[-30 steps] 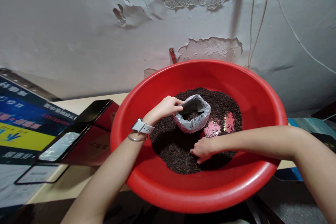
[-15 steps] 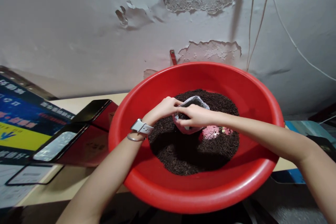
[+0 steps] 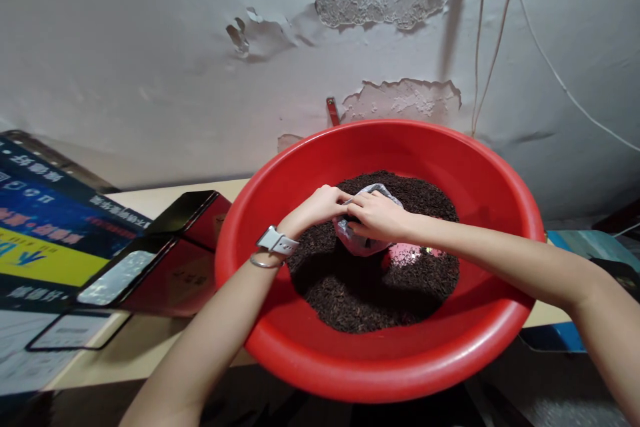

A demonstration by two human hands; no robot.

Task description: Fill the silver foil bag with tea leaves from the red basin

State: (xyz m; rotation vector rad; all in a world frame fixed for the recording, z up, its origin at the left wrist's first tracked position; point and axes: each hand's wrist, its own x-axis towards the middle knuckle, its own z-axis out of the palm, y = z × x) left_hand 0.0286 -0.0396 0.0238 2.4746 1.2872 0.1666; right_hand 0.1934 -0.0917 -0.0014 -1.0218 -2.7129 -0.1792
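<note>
Large round red plastic basin (image 3: 310, 360): smooth, glossy, with light sheen along the rim. Contents: dark brown loose granular matter (image 3: 360, 293), matt and coarse. Small silver-grey bag of thin crinkled film (image 3: 356, 243) (plastic or foil, cannot tell): shiny, creased. White watch strap (image 3: 276, 241): smooth, matt; thin bangle (image 3: 260, 264) beside it looks metal. Dark red boxes with black lids (image 3: 165, 247): glossy, reflective. Pale desk (image 3: 150, 200): smooth, matt. Grey painted wall (image 3: 150, 67): matt, peeling, rough plaster exposed.

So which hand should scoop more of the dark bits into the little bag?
Probably the right hand: it lies over the small silvery plastic bag's mouth, while the left hand pinches its rim. Dark loose grains fill the big round red plastic basin.
</note>
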